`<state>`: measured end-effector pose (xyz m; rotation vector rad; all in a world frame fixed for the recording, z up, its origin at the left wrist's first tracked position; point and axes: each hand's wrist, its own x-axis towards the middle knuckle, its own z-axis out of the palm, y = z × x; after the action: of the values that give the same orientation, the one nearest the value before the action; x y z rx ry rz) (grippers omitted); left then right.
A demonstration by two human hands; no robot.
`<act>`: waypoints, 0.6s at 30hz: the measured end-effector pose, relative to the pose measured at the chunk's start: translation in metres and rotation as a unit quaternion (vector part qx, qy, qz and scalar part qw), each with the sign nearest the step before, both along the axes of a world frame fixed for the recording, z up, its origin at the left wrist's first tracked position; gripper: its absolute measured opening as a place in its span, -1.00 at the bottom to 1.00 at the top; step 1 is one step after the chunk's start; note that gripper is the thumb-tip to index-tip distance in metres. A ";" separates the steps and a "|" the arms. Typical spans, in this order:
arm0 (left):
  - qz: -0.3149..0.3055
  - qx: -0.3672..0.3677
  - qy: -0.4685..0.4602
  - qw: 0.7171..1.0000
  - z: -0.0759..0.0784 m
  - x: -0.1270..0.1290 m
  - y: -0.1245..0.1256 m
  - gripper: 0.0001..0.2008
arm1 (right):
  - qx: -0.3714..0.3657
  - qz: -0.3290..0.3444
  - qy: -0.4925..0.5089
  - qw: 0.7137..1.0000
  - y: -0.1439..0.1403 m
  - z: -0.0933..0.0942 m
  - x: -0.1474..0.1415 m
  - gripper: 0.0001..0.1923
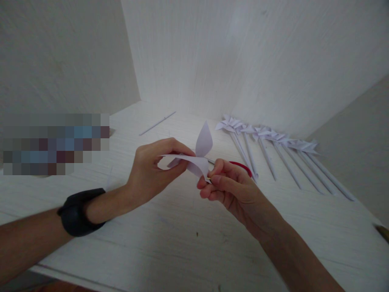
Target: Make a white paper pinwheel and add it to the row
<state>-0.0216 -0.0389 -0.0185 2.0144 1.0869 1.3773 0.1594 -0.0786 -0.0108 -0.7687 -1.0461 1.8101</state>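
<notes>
My left hand (154, 166) pinches a white folded paper piece (199, 156) above the white table (170, 239); one paper flap curls upward. My right hand (231, 188) is closed at the paper's right lower corner, its fingertips pressed on something small that I cannot make out. Red-handled scissors (243, 166) lie just behind my right hand, mostly hidden by it. A black band (80, 213) wraps my left wrist.
Several finished white paper pinwheels on sticks (273, 150) lie in a row at the back right. A single thin white stick (158, 123) lies at the back near the wall corner. A blurred patch covers items at the left.
</notes>
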 end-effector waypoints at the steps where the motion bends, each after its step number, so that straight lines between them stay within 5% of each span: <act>1: 0.000 0.003 0.002 1.000 0.000 0.000 0.000 -0.94 | 0.002 -0.001 -0.001 1.000 0.000 0.000 0.000 -0.86; 18: -0.021 0.109 0.083 0.990 0.005 -0.006 -0.001 -0.94 | -0.057 -0.007 -0.029 0.998 0.003 -0.005 0.002 -0.87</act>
<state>-0.0273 -0.0398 -0.0131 2.3304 0.9931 1.3783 0.1611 -0.0753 -0.0160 -0.9004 -0.9794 1.8562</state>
